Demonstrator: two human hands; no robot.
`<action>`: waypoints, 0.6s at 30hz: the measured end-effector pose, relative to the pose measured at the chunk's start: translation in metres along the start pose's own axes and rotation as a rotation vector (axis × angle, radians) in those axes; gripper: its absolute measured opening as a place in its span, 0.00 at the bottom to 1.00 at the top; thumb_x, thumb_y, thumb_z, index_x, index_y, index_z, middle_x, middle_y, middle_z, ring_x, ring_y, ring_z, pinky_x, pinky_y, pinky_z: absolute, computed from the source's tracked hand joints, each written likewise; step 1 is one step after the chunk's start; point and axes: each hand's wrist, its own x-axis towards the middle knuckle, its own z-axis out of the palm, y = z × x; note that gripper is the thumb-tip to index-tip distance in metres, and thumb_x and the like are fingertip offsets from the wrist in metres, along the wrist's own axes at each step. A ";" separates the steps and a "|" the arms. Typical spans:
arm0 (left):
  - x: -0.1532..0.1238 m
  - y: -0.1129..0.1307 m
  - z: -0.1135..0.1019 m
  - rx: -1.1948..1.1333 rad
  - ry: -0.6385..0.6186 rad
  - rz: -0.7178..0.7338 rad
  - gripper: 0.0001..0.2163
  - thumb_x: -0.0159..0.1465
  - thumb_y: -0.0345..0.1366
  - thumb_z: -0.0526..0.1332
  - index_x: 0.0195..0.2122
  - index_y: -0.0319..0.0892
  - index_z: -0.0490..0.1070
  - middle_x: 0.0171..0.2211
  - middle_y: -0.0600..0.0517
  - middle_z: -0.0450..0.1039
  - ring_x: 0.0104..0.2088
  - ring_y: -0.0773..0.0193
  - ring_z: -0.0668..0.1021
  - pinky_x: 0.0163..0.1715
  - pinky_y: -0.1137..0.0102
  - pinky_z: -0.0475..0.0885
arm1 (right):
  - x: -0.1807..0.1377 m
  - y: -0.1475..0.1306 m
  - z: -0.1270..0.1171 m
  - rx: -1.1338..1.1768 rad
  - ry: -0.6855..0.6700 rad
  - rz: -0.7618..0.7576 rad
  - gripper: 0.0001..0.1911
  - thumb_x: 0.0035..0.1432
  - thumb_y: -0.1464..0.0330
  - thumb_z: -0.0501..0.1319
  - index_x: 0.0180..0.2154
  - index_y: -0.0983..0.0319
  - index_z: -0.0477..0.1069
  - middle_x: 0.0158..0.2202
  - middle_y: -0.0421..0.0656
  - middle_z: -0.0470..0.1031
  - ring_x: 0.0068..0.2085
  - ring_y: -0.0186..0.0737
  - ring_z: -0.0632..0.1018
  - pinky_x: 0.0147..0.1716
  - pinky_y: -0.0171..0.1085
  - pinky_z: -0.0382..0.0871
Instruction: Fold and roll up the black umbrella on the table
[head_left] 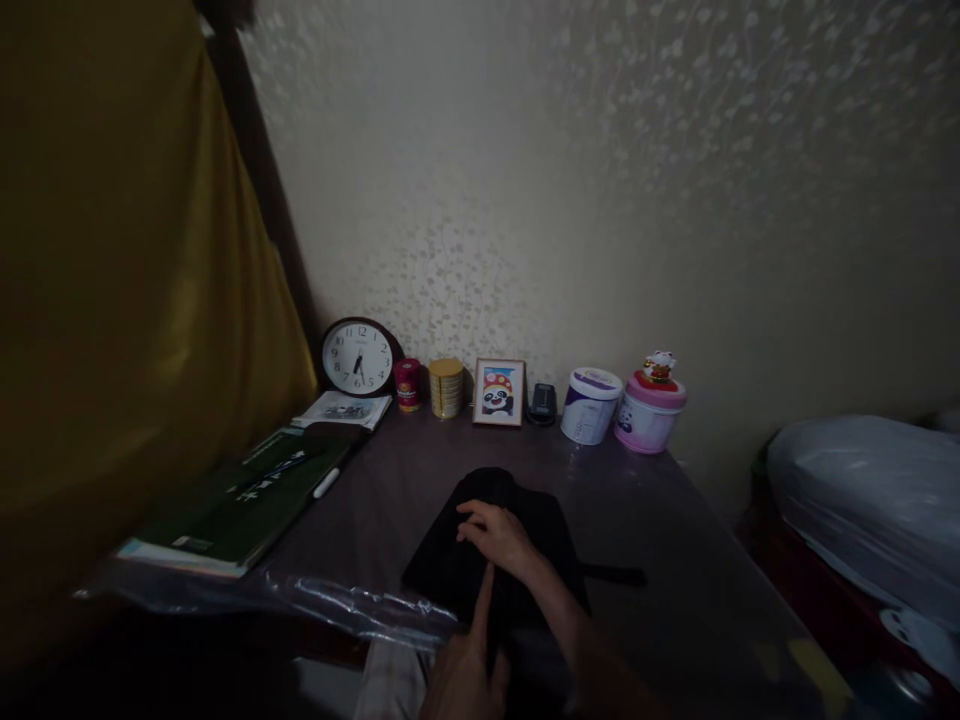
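A black fabric item (457, 575), perhaps a bag, lies on the dark table (675, 560) in front of me, with a black strap (615, 575) running out to its right. My right hand (499, 535) rests on top of it, fingers spread and slightly bent, tips pointing left. My left hand (461, 670) comes up from the bottom edge. Its index finger is stretched out and touches the fabric just below my right wrist, while its other fingers are folded. Neither hand holds anything that I can see.
Along the wall stand a round clock (358, 357), a red tin (407, 384), a gold tin (446, 387), a framed panda picture (499, 392), a small dark device (542, 403), a white tub (590, 404) and a pink tub (649, 410). Green books (240, 500) and a white pen (326, 483) lie left. A yellow curtain (112, 300) hangs left.
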 end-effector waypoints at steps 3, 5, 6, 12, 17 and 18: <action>-0.001 0.001 0.000 -0.032 0.000 -0.006 0.34 0.59 0.30 0.48 0.63 0.38 0.29 0.43 0.46 0.75 0.40 0.63 0.77 0.40 0.74 0.65 | -0.020 0.006 -0.005 0.018 0.081 -0.203 0.12 0.57 0.67 0.53 0.40 0.56 0.72 0.35 0.38 0.78 0.39 0.36 0.76 0.44 0.36 0.65; -0.001 0.001 0.001 -0.044 -0.018 -0.019 0.33 0.59 0.31 0.47 0.63 0.36 0.28 0.39 0.46 0.77 0.36 0.63 0.78 0.37 0.74 0.66 | -0.033 0.013 -0.008 -0.022 0.170 -0.288 0.11 0.59 0.67 0.53 0.38 0.56 0.73 0.38 0.40 0.77 0.42 0.36 0.75 0.48 0.38 0.63; 0.000 0.000 0.002 -0.046 -0.026 -0.023 0.33 0.59 0.31 0.47 0.62 0.35 0.27 0.37 0.46 0.77 0.33 0.62 0.78 0.35 0.73 0.67 | -0.037 0.018 -0.008 -0.050 0.199 -0.319 0.11 0.59 0.67 0.53 0.38 0.56 0.73 0.39 0.40 0.76 0.44 0.37 0.74 0.49 0.39 0.62; 0.008 -0.008 0.009 -0.051 -0.017 -0.045 0.33 0.59 0.33 0.46 0.62 0.33 0.27 0.38 0.43 0.77 0.35 0.59 0.78 0.34 0.71 0.67 | -0.021 0.050 -0.005 -0.208 0.228 -0.392 0.14 0.61 0.67 0.50 0.46 0.57 0.69 0.50 0.43 0.70 0.56 0.40 0.64 0.56 0.48 0.54; 0.010 -0.011 0.012 -0.055 -0.020 -0.100 0.33 0.61 0.34 0.46 0.62 0.38 0.26 0.41 0.45 0.76 0.37 0.60 0.78 0.34 0.72 0.67 | 0.030 0.073 -0.009 -0.289 0.227 -0.346 0.16 0.62 0.66 0.47 0.47 0.58 0.69 0.52 0.43 0.69 0.57 0.40 0.63 0.56 0.48 0.55; 0.011 -0.011 0.012 -0.070 -0.014 -0.094 0.33 0.60 0.34 0.46 0.62 0.38 0.26 0.41 0.45 0.76 0.38 0.60 0.78 0.35 0.72 0.67 | 0.040 0.075 -0.010 -0.314 0.231 -0.324 0.17 0.62 0.66 0.46 0.46 0.58 0.69 0.52 0.43 0.69 0.57 0.40 0.64 0.55 0.48 0.56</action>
